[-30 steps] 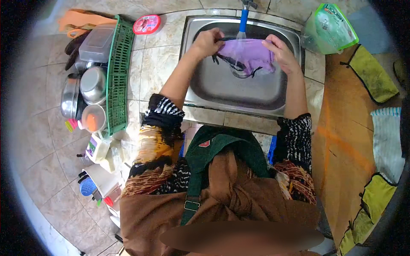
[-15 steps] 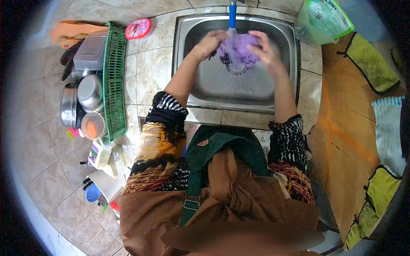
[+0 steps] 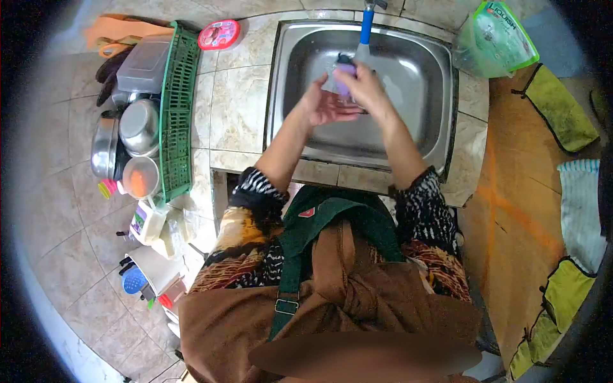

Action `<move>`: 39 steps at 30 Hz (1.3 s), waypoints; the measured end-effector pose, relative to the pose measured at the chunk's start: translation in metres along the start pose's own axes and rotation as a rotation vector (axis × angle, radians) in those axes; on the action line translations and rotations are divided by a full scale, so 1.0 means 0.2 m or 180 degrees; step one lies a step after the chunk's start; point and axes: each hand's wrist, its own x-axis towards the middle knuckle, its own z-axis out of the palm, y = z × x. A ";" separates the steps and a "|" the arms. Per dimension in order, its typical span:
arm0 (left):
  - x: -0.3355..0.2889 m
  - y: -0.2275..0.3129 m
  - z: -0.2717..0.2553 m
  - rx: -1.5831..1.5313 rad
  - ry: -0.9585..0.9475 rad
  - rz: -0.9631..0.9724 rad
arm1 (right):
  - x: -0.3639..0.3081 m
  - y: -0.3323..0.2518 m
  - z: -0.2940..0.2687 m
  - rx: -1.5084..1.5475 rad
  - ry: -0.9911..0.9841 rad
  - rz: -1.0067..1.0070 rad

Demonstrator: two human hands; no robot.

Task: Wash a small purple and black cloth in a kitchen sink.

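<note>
A crumpled purple cloth (image 3: 345,72), thin and net-like, with a dark part at its far end, is bunched in my right hand (image 3: 366,88). Those fingers are closed round it, above the far half of the steel sink (image 3: 389,131). Just left of it and slightly nearer, my left hand (image 3: 331,107) is open, palm up, its fingers stretched out toward the right hand. Water streams from the blue-sleeved tap (image 3: 366,27) onto the area of my right hand. Part of the cloth is hidden in my grip.
Left of the sink stands a green dish rack (image 3: 175,115) beside metal pots (image 3: 139,127) and a clear plastic box (image 3: 143,67). A pink tub (image 3: 219,34) sits at the back left. A clear container with a green-edged pouch (image 3: 498,38) stands at the back right. Yellow cloths (image 3: 562,108) lie at right.
The purple cloth, spread between both hands under the water, is now bunched small in my right hand. My left hand has let go and turned palm up, nearer to me.
</note>
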 end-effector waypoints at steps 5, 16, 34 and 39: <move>0.12 -0.10 -0.05 0.0426 -0.0388 0.0780 | -0.21 0.13 0.29 -0.1647 0.0617 -0.1958; 0.10 -0.11 0.01 0.1304 -0.0333 0.0373 | 0.18 0.54 0.00 0.2045 -0.0755 0.0644; 0.03 -0.07 -0.24 -0.1103 -0.1689 -0.0489 | 0.26 0.46 0.35 0.2840 -0.0648 0.1036; 0.08 -0.12 -0.19 0.1263 -0.0275 -0.0230 | 0.34 0.47 0.33 -0.0068 -0.0591 0.0644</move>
